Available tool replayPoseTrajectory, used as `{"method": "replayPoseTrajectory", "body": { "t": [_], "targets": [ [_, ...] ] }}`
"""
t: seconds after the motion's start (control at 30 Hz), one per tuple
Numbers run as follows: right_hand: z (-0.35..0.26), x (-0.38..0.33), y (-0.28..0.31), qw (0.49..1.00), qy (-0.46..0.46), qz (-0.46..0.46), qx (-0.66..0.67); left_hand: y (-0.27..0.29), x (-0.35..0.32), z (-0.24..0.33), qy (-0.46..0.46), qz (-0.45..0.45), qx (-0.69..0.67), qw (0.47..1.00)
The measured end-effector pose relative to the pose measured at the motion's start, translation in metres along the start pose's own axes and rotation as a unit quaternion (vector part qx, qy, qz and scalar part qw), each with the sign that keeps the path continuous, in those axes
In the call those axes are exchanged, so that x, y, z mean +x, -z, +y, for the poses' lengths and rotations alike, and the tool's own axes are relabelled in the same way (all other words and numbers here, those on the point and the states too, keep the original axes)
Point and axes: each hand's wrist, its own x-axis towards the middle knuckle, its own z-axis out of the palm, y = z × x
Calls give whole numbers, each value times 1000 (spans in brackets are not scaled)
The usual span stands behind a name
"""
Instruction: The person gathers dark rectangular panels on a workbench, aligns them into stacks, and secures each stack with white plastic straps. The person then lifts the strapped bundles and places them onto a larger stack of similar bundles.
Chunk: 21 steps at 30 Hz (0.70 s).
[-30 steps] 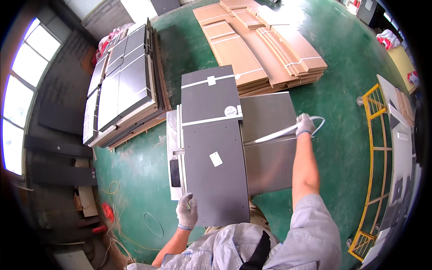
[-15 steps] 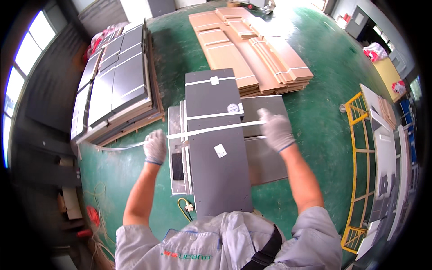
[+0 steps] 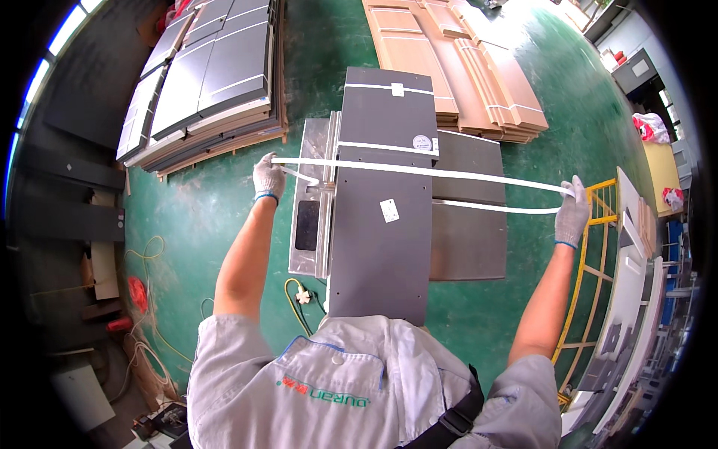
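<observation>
A white packing strap point(image 3: 419, 171) is stretched above a stack of dark grey panels point(image 3: 378, 254). My gloved left hand point(image 3: 269, 178), left of the stack, is closed on one end of it. Out to the far right, my gloved right hand point(image 3: 572, 213) grips the strap where it doubles back, and a lower run returns to the stack's right side. A short length also slopes from beside my left hand to the stack's left edge. Another strap point(image 3: 385, 148) lies tight across the panels farther off. A white label point(image 3: 390, 210) sits on the top panel.
Strapped grey panels point(image 3: 213, 67) are piled at the far left, brown boards point(image 3: 419, 60) at the far right. A yellow metal frame point(image 3: 598, 202) stands near my right hand. A yellow cable with a plug point(image 3: 302, 297) and a red coil point(image 3: 137, 295) lie on the green floor.
My right hand has swung far out to the right, drawing the strap into a long loop. My left hand remains left of the stack. The view has shifted, with the stack now farther right.
</observation>
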Motion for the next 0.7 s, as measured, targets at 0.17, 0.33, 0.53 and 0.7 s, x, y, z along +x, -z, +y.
{"method": "replayPoseTrajectory", "body": {
  "t": [0.17, 0.33, 0.53, 0.7],
  "targets": [
    [28, -13, 6, 996, 14, -13, -88, -19, -28, 14, -25, -35, 200, 979],
    [30, -16, 1, 998, -17, -11, -61, -20, -38, 12, -26, -5, 284, 958],
    [27, -25, 11, 991, 13, -20, -133, -5, -38, 20, -60, -21, 264, 962],
    [19, -31, -2, 998, -59, 5, -8, -56, -64, 13, 79, -109, 84, 987]
  ]
}}
